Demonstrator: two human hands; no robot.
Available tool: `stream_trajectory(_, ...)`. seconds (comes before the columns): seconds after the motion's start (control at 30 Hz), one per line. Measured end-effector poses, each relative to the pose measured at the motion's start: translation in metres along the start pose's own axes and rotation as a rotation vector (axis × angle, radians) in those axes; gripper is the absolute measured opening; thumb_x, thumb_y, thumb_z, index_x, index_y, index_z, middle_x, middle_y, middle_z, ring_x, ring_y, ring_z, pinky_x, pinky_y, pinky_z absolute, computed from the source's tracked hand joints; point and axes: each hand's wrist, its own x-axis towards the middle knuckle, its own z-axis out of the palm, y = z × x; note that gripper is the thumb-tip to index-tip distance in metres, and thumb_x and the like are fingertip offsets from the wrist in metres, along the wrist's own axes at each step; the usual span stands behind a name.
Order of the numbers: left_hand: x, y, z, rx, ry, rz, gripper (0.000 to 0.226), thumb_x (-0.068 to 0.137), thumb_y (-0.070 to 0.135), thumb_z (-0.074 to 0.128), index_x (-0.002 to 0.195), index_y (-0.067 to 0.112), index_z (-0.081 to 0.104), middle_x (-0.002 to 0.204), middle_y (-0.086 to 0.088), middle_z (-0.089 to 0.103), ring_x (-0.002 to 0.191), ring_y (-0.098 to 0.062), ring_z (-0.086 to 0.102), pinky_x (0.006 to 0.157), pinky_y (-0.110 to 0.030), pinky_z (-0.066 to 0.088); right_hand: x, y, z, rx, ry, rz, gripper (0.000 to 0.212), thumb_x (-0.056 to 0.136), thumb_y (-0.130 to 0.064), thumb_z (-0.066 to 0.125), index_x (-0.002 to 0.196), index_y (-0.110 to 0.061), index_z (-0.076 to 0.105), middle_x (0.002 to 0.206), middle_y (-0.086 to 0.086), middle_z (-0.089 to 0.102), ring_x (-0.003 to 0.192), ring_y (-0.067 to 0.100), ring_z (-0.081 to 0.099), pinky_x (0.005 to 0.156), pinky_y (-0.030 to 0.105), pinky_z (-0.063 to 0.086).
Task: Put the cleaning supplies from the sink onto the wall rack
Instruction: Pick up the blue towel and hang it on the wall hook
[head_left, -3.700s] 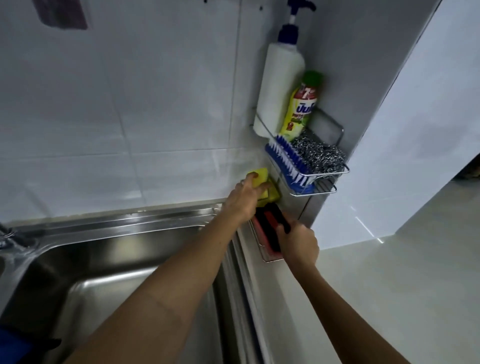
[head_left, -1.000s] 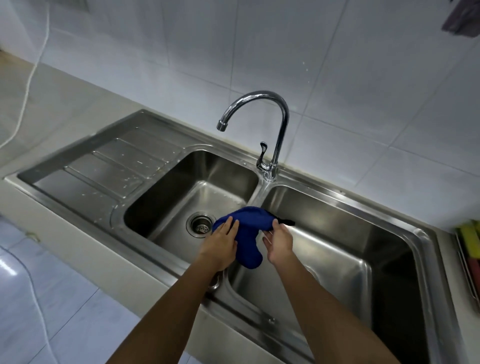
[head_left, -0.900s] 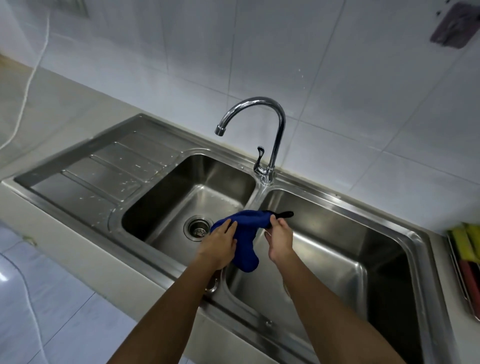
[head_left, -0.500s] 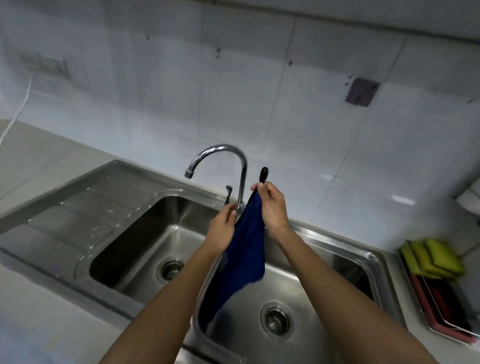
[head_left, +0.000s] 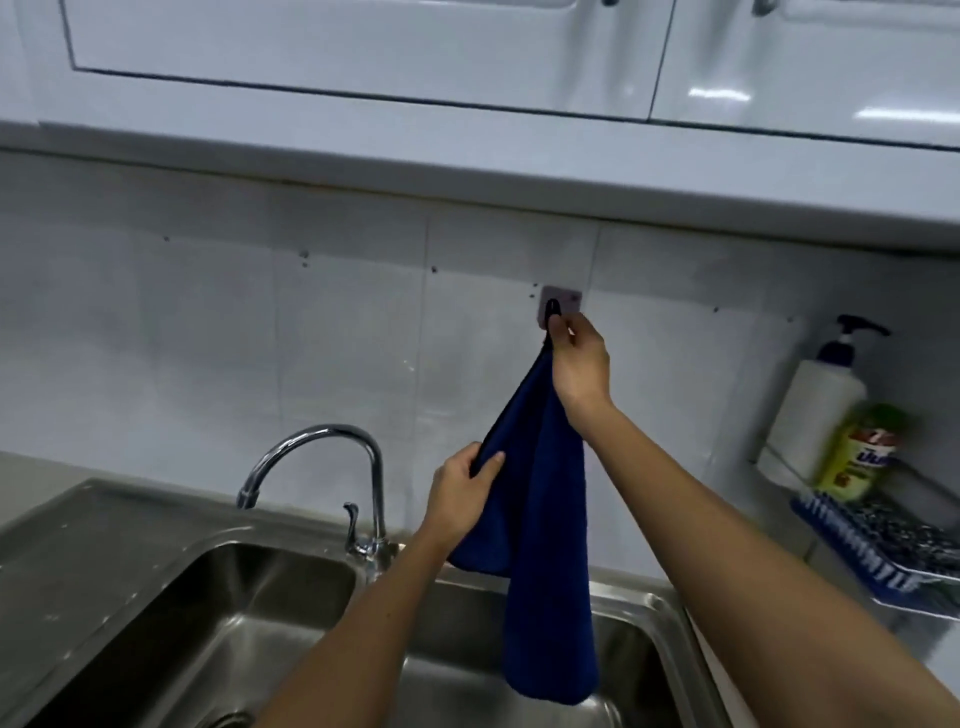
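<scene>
Now hanging the blue cloth (head_left: 540, 519) at the wall hook (head_left: 560, 306).

My right hand (head_left: 576, 364) pinches its loop right at the hook, left hand (head_left: 462, 493) grips an edge below — if the loop misses, the cloth drops into the sink (head_left: 156, 597).

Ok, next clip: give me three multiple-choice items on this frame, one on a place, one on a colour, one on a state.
1. Where is the top of the cloth?
A. at the wall hook
B. over the faucet
C. in the wire rack

2. What colour is the cloth?
A. yellow
B. dark blue
C. red

3. What is the left hand doing?
A. turning the faucet lever
B. hanging free
C. gripping the cloth's edge

Answers: 1 A, the right hand holds its loop at the hook. 2 B, dark blue all over. 3 C, fingers closed on the edge.
</scene>
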Motion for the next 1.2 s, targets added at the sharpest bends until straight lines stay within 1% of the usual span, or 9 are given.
stream_trajectory(0.1,0.024,0.006,0.01,0.035,0.081,0.028,0.029,0.099,0.027,0.048,0.095,0.002,0.063,0.093,-0.013,0.064,0.076,-0.016,0.058,0.062,-0.014,0.046,0.029,0.014,-0.01,-0.059,0.067,0.053,0.028,0.098,-0.027,0.044,0.088,-0.01,0.063,0.079,-0.003,0.059,0.07,0.011,0.05,0.06,0.022,0.037)
stream_trajectory(0.23,0.05,0.015,0.016,0.003,0.12,0.05,0.028,0.102,0.023,0.04,0.096,0.005,0.061,0.088,-0.004,0.064,0.077,-0.013,0.057,0.064,-0.013,0.046,0.064,0.037,-0.009,-0.011,0.111,0.161,0.024,0.097,-0.031,0.048,0.087,-0.014,0.062,0.087,-0.002,0.06,0.078,0.013,0.052,0.064,0.021,0.039)
stream_trajectory(0.6,0.091,-0.008,0.017,0.078,0.166,0.1,0.03,0.102,0.025,0.039,0.092,0.003,0.058,0.079,-0.016,0.064,0.068,-0.017,0.053,0.059,-0.022,0.042,0.11,0.09,0.02,-0.049,0.079,0.273,0.036,0.093,-0.025,0.047,0.085,0.007,0.062,0.071,0.004,0.052,0.066,0.016,0.045,0.054,0.026,0.03)
stream_trajectory(0.7,0.096,-0.012,0.017,0.101,0.137,0.102,0.03,0.102,0.026,0.04,0.095,0.004,0.059,0.087,-0.022,0.067,0.07,-0.019,0.055,0.062,-0.028,0.044,0.116,0.098,0.02,-0.026,0.083,0.264,0.035,0.094,-0.025,0.047,0.074,0.001,0.059,0.066,0.001,0.049,0.063,0.015,0.042,0.054,0.025,0.029)
stream_trajectory(0.8,0.098,-0.018,0.017,0.132,0.113,0.098,0.029,0.102,0.026,0.04,0.09,0.006,0.059,0.079,-0.016,0.065,0.067,-0.016,0.054,0.063,-0.029,0.044,0.115,0.106,0.02,-0.038,0.073,0.263,0.042,0.095,-0.027,0.046,0.055,-0.015,0.038,0.058,-0.002,0.04,0.059,0.014,0.037,0.053,0.025,0.025)
stream_trajectory(0.87,0.097,-0.028,0.014,0.185,0.108,0.084,0.029,0.102,0.025,0.042,0.077,0.014,0.053,0.067,-0.004,0.057,0.06,-0.012,0.049,0.057,-0.025,0.04,0.106,0.115,0.018,-0.03,0.035,0.296,0.047,0.096,-0.037,0.045,0.055,-0.015,0.036,0.059,-0.002,0.042,0.059,0.014,0.039,0.055,0.026,0.028)
stream_trajectory(0.93,0.092,-0.04,0.01,0.24,0.113,0.07,0.03,0.101,0.023,0.045,0.071,0.02,0.047,0.062,0.001,0.052,0.055,-0.011,0.046,0.054,-0.024,0.038,0.09,0.129,0.013,0.014,-0.057,0.329,0.05,0.097,-0.045,0.04,0.066,-0.009,0.055,0.068,0.002,0.054,0.068,0.016,0.049,0.063,0.027,0.037)
stream_trajectory(1.07,0.077,-0.057,-0.005,0.267,0.142,0.027,0.02,0.098,0.022,0.05,0.088,0.008,0.06,0.075,-0.006,0.064,0.068,-0.018,0.058,0.064,-0.028,0.044,0.045,0.154,-0.004,0.082,-0.219,0.357,0.058,0.097,-0.05,0.04,0.096,0.002,0.066,0.089,0.014,0.067,0.078,0.015,0.057,0.071,0.023,0.045)
stream_trajectory(1.2,0.07,-0.062,-0.026,0.303,0.193,-0.037,0.014,0.092,0.022,0.062,0.092,0.008,0.064,0.085,-0.007,0.068,0.08,-0.024,0.062,0.073,-0.03,0.047,0.001,0.182,-0.04,0.081,-0.364,0.397,0.019,0.09,-0.031,0.063,0.085,-0.014,0.069,0.088,0.0,0.072,0.073,0.009,0.066,0.062,0.012,0.052)
